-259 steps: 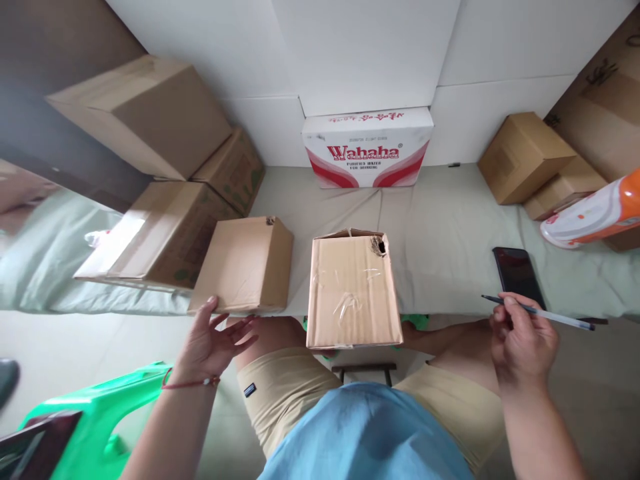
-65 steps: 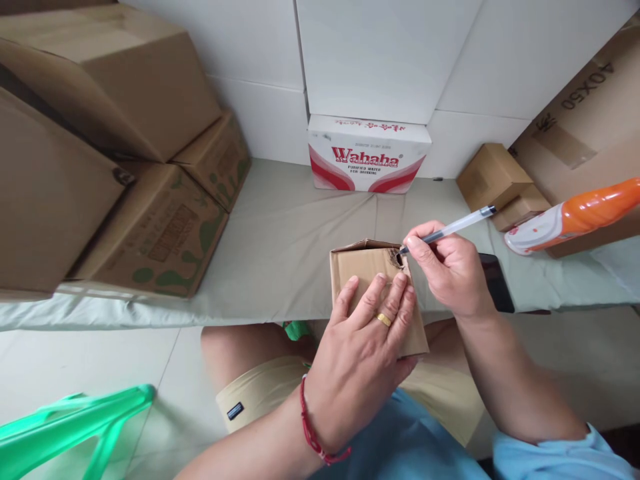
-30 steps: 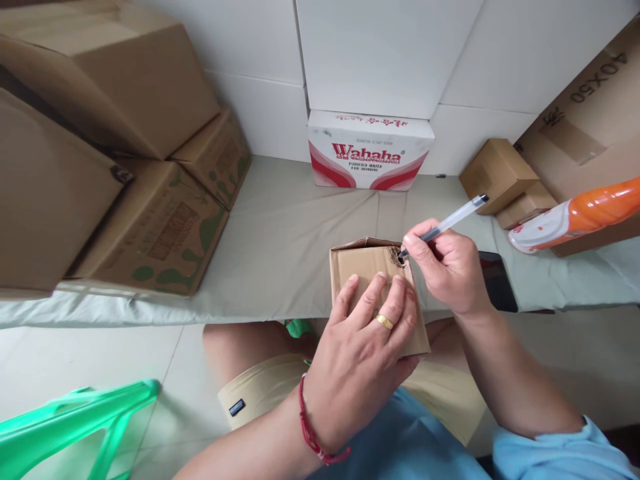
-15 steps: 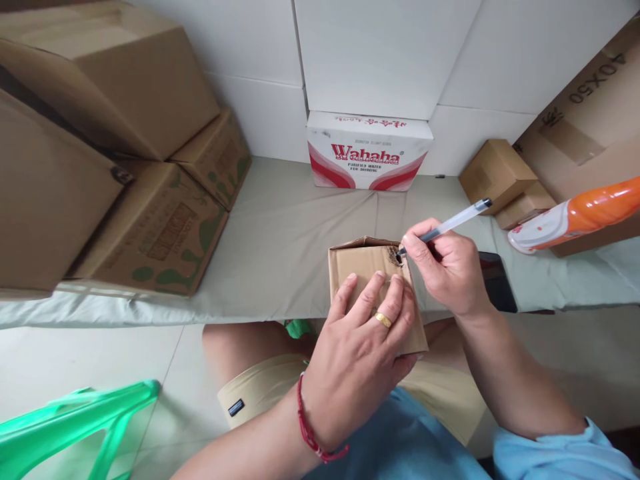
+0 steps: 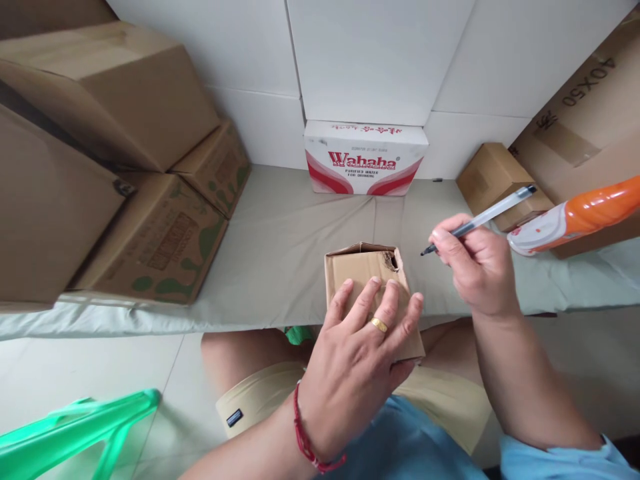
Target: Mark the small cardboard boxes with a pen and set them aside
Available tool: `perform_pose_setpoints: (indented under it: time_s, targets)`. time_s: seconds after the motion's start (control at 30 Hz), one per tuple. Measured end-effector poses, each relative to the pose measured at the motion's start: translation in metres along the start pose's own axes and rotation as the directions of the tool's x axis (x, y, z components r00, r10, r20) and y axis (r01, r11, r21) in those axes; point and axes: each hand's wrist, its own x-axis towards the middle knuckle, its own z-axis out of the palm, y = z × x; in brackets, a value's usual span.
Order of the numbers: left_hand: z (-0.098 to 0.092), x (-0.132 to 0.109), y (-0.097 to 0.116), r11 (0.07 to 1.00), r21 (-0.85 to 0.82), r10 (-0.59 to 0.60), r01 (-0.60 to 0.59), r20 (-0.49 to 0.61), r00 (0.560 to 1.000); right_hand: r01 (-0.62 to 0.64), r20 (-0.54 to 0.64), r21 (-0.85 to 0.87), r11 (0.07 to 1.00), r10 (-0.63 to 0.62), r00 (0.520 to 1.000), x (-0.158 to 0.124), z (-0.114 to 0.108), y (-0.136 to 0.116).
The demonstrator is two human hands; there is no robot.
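A small cardboard box point(image 5: 345, 267) rests at the table's near edge and juts out past it. Its top has a ragged, dark-edged hole near the far right corner. My left hand point(image 5: 360, 340), with a gold ring and a red cord bracelet, holds the box down with fingers spread over the top; the thumb is bent at the near side. To the right of the box, my right hand point(image 5: 475, 267) pinches a pen point(image 5: 493, 212) with a clear barrel and dark grip. The pen's tip points left and is apart from the box.
A white and red Wahaha water carton point(image 5: 365, 160) stands against the wall. Large cardboard boxes point(image 5: 130, 100) are stacked at left. On the right are a smaller cardboard box point(image 5: 485, 177), an orange and white bottle point(image 5: 575, 217) and a tall carton point(image 5: 570, 133). A green plastic stool point(image 5: 100, 420) is on the floor.
My right hand has drawn the pen out of the box's hole and moved right, now covering the black phone seen earlier. My left hand keeps its hold, its little finger spread wider.
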Motion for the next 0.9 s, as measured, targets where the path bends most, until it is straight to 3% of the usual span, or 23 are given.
perform_pose_setpoints:
  time_s: [0.13, 0.33, 0.53, 0.67, 0.8, 0.9]
  targets:
    - [0.001, 0.002, 0.0, 1.0, 0.007, 0.003, -0.003, -0.007, 1.0, 0.003, 0.139, 0.05, 0.999, -0.01, 0.99, -0.002, -0.001, -0.004]
    - [0.002, 0.004, 0.001, 1.0, 0.006, 0.002, -0.002, 0.001, 1.0, 0.106, 0.282, -0.056, 0.993, -0.086, 0.956, 0.002, 0.007, -0.012]
    - [0.004, 0.003, -0.001, 1.0, 0.01, 0.007, -0.007, -0.001, 1.0, 0.24, 0.236, -0.163, 0.957, -0.198, 0.951, 0.008, 0.002, -0.016]
    - [0.003, 0.004, -0.001, 1.0, 0.001, 0.003, -0.003, 0.005, 1.0, 0.244, 0.304, -0.147, 0.959, -0.19, 0.933, 0.009, 0.004, -0.017]
    - [0.002, 0.004, -0.001, 1.0, -0.003, 0.005, -0.005, 0.01, 1.0, 0.218, 0.235, -0.163, 0.962, -0.177, 0.956, 0.011, 0.006, -0.017]
    - [0.002, 0.005, -0.002, 1.0, -0.001, 0.006, -0.006, 0.007, 1.0, 0.202, 0.257, -0.141, 0.969, -0.161, 0.953, 0.012, 0.008, -0.017]
